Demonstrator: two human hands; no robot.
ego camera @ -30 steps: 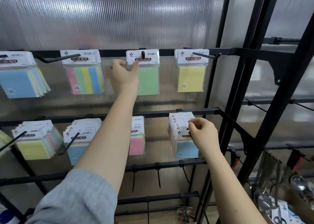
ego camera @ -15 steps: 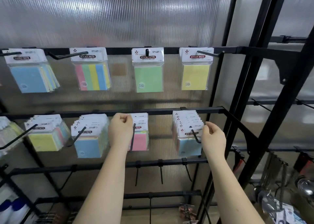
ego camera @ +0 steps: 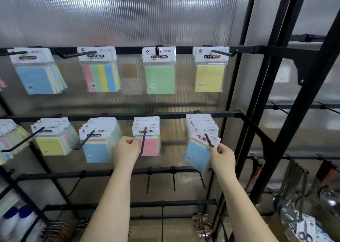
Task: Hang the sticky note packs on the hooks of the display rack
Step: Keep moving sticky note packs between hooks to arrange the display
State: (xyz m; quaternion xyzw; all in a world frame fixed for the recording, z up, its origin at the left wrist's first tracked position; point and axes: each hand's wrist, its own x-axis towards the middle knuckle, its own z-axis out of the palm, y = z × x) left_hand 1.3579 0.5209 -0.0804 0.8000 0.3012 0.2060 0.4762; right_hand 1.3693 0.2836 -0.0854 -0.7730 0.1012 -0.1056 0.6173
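Note:
The black display rack (ego camera: 184, 115) carries sticky note packs on two rows of hooks. My right hand (ego camera: 223, 158) pinches the white header card of the front blue pack (ego camera: 197, 154), which hangs tilted near the tip of the right middle-row hook (ego camera: 209, 140); several more packs sit behind it. My left hand (ego camera: 126, 149) is curled in a fist holding nothing, just left of the hook (ego camera: 142, 143) with the pink packs (ego camera: 150, 146). On the top row a green pack (ego camera: 159, 79) and a yellow pack (ego camera: 209, 76) hang.
Top row left holds a blue stack (ego camera: 36, 76) and a striped pack (ego camera: 100, 77). Middle row left has yellow (ego camera: 51, 144) and blue (ego camera: 97, 150) stacks. Bare hooks (ego camera: 173, 179) hang on the bar below. Metal utensils (ego camera: 294, 177) hang at right.
My left hand let go of the green top-row pack and dropped to the middle row as a fist. My right hand drew the front blue pack forward along its hook, tilting it.

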